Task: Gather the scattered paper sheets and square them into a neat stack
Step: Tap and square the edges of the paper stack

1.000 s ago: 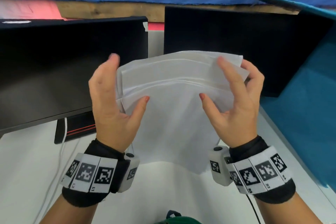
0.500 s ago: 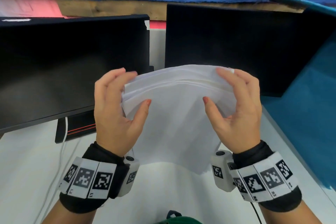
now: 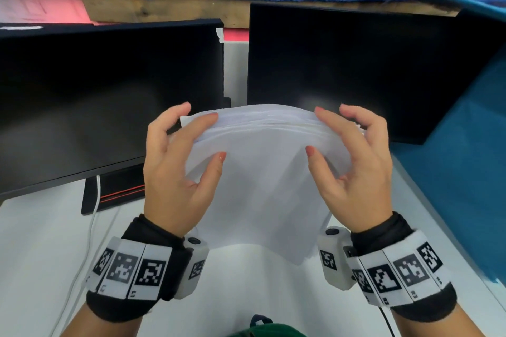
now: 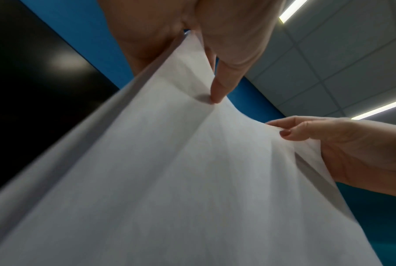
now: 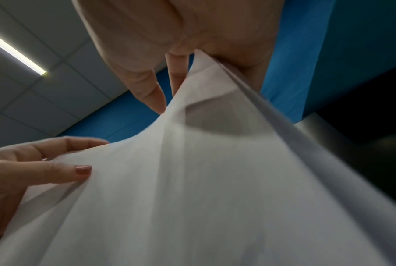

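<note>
A stack of white paper sheets [image 3: 262, 189] stands upright on the white desk [image 3: 41, 241], bowed toward me, with its top edges nearly level. My left hand [image 3: 212, 135] grips the upper left corner, thumb on the front face and fingers over the top and back. My right hand [image 3: 317, 131] grips the upper right corner the same way. In the left wrist view the left thumb [image 4: 224, 81] presses the paper [image 4: 169, 180], and the right hand [image 4: 351, 147] holds the far edge. The right wrist view shows the paper [image 5: 215, 189] pinched under the right thumb [image 5: 147, 86].
Two black monitors [image 3: 95, 104] [image 3: 356, 68] stand close behind the stack. A blue partition [image 3: 465, 172] walls the right side. A monitor base [image 3: 115, 194] and a white cable [image 3: 90, 227] lie at the left. Something green [image 3: 262, 332] shows at the bottom edge.
The fanned, stepped top edges have drawn together into one nearly level edge. The stack and both hands have come down, and the fingers now curl over the top corners.
</note>
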Demonstrator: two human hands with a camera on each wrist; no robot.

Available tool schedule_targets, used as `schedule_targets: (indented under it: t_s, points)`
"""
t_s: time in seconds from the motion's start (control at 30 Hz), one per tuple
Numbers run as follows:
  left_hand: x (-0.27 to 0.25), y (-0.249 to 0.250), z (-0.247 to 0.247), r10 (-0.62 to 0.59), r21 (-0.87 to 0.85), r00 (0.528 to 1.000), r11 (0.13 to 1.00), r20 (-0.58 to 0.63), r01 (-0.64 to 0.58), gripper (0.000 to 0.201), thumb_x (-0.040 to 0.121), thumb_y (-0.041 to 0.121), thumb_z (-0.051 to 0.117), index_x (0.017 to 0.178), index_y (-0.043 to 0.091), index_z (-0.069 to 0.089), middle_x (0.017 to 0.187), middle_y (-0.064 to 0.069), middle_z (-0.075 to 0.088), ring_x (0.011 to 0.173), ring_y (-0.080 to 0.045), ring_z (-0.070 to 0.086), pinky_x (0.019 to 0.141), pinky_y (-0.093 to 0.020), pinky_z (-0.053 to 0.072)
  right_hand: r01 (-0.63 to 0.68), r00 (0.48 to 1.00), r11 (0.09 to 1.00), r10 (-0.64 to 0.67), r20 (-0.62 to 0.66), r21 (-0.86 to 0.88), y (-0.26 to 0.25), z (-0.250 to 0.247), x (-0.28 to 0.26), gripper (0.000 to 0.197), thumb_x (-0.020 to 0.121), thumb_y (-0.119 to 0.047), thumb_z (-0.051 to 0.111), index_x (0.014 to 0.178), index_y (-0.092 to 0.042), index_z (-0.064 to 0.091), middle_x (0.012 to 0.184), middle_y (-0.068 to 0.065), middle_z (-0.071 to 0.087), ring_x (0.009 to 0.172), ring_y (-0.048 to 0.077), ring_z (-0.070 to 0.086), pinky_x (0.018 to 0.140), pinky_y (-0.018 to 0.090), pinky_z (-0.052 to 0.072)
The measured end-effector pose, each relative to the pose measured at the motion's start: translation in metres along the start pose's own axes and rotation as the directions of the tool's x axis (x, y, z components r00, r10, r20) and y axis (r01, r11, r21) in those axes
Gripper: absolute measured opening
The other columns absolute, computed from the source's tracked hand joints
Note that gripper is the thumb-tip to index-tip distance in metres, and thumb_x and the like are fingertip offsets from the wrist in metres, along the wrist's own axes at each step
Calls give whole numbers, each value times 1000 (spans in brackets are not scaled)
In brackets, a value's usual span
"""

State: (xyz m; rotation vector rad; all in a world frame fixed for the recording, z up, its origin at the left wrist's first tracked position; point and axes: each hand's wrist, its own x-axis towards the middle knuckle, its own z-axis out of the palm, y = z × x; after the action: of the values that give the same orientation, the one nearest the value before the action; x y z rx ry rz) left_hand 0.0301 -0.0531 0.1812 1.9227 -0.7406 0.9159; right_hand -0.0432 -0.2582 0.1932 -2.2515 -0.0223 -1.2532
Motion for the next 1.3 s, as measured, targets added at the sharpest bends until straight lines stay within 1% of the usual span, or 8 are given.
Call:
schedule_targets:
  t_s: [0.17,0.5,0.73,0.83,0.93,1.1,1.23,1.3]
  points:
    - [0,2,-1,-29,-43,999,999,19,30,52,78,9,65,126,10,46,121,12,47,114,8,39,99,-11,32,-27,1000,998,27,3,64,-2,-2,-4,46,79,-12,65,124,-9,57,117,18,49,107,3,44,95,12,33]
    - [1,1,-5,-66,-55,997,996,30,68,47,79,12,65,123,12,50,116,6,50,110,-1,46,96,-17,39,-73,997,986,69,34,149,6,-5,-11,47,77,-7,65,123,-9,54,115,16,55,110,-1,44,98,12,31]
    - [-3,-11,-8,-281,-391,955,872,94,294,76,72,22,70,136,24,28,124,-5,52,114,-14,56,90,-26,50,-254,967,877,235,95,409,18,-5,-17,81,72,1,73,137,-15,28,132,-32,41,117,-12,46,97,10,40]
    - [-13,-18,-1,-470,-476,845,699,257,534,82,59,22,81,130,20,39,118,9,56,105,-1,60,87,-21,53,-541,841,699,438,318,468,31,6,-24,69,65,-6,81,125,-17,49,123,-4,60,107,0,60,92,24,51]
    - [-20,-14,14,-578,-469,729,563,366,681,34,65,11,79,91,26,63,82,16,73,79,4,68,72,-24,59,-641,766,568,521,377,516,35,20,-28,33,70,4,73,92,-19,65,82,-12,74,79,1,69,74,24,56]
    - [-14,-15,10,-529,-555,782,562,330,614,34,68,2,73,81,32,66,79,23,73,79,2,69,65,-14,54,-552,824,542,470,316,634,39,15,-26,32,69,7,71,87,-19,67,79,-14,75,79,5,70,69,19,55]
    - [-26,-18,5,-470,-535,767,550,436,641,46,65,-6,72,91,32,62,83,22,73,83,2,69,69,-12,52,-642,762,504,498,414,578,43,10,-42,50,50,-28,85,96,-20,66,89,-8,75,88,11,70,72,21,55]
    - [-30,-13,8,-463,-541,758,530,460,653,46,66,-8,71,88,33,67,84,20,74,84,1,69,70,-14,53,-665,745,504,500,442,550,39,15,-45,38,54,-19,84,88,-25,68,86,-10,75,86,9,70,73,24,55]
